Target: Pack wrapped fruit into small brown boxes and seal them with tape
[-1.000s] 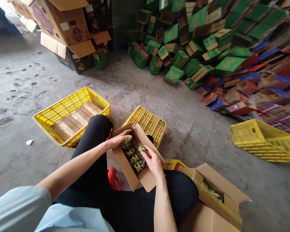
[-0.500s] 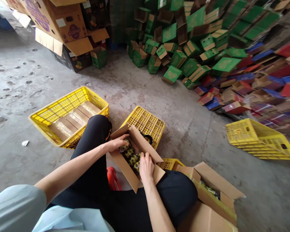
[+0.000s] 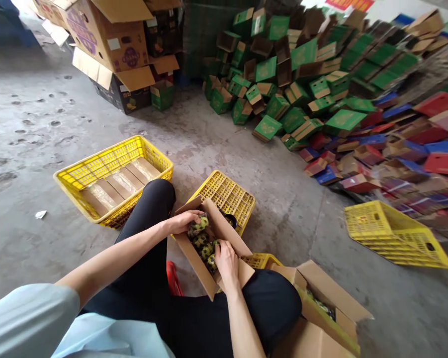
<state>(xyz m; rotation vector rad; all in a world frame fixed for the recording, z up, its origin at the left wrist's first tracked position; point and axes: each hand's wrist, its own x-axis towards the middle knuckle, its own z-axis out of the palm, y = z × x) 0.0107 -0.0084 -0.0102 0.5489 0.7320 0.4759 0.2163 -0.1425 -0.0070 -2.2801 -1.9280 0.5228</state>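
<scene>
A person is sitting with an open cardboard box (image 3: 197, 263) resting between black-trousered legs (image 3: 274, 293), and both bare hands are working inside it. Taking the box as the clock's centre, the left hand (image 3: 186, 221) is reaching in at eleven o'clock. Half a second ago it was lying spread over the contents; now it is grasping a clear-wrapped packet (image 3: 200, 225), yellow-green and dark, at the far end of the row of packets (image 3: 207, 250). The right hand (image 3: 227, 258) is curling down into the box at four o'clock. A second ago it was holding a packet above the row; that one now seems to be lying among the others. Whether its fingers are gripping or only pressing, I cannot tell. A yellow basket (image 3: 100, 169) is holding taped boxes (image 3: 121, 183) at ten o'clock, and a yellow crate (image 3: 229, 193) is lying at one.
</scene>
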